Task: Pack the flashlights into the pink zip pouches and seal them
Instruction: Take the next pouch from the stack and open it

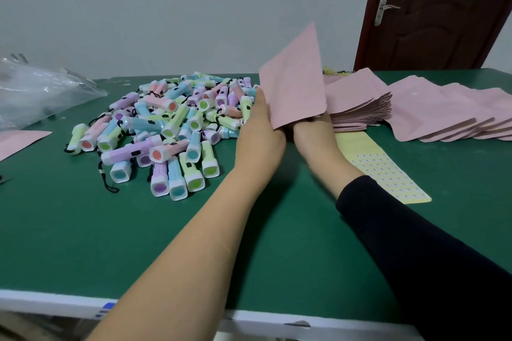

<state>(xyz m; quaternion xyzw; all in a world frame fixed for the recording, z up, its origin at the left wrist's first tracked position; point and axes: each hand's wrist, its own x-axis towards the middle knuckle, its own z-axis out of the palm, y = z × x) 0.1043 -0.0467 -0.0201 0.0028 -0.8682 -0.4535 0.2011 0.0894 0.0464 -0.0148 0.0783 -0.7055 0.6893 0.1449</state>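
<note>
A pink zip pouch (pixel 295 77) stands tilted up above the green table (pixel 110 243), held at its lower edge by both hands. My left hand (pixel 259 130) grips its left lower edge, and my right hand (pixel 313 133) holds it from below, fingers hidden behind the pouch. A heap of pastel flashlights (pixel 171 130) with black wrist cords lies just left of my left hand. Right of my right hand sits a stack of flat pink pouches (pixel 360 108); more pouches (pixel 448 113) fan out beyond it.
A yellow sticker sheet (pixel 385 171) lies on the table under my right forearm. A clear plastic bag (pixel 38 91) sits at the far left, with another pink pouch (pixel 16 138) at the left edge. A brown door (pixel 443 8) stands behind the table.
</note>
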